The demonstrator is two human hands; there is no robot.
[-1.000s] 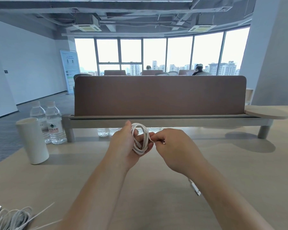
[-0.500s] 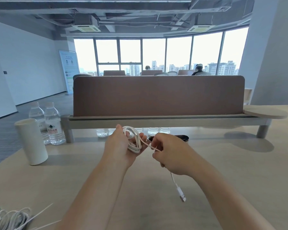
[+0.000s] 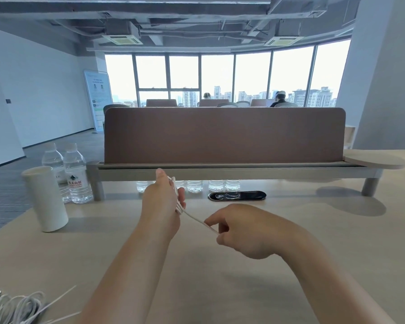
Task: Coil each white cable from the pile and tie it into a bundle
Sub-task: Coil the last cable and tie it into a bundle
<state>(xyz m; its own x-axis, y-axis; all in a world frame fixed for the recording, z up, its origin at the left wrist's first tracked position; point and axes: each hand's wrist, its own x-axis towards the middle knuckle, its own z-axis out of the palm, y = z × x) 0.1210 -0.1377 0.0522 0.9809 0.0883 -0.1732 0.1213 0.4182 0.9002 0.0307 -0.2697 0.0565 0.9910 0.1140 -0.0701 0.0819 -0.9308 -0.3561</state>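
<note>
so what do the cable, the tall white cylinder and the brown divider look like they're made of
The cable: smooth white sheath, likely plastic or rubber, since it bends into tight loops. The tall white cylinder: matte and opaque, perhaps ceramic or paper; the look leaves it open. The brown divider: dull, no glare, probably felt or fabric-covered board.

White cable (image 3: pixel 198 220), brown divider (image 3: pixel 223 134), seemingly cream cup (image 3: pixel 46 198)

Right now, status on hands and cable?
Left hand grips the white cable coil. Right hand pinches its tail, pulled taut. Cable pile lies near-left, clear of both hands.
</note>
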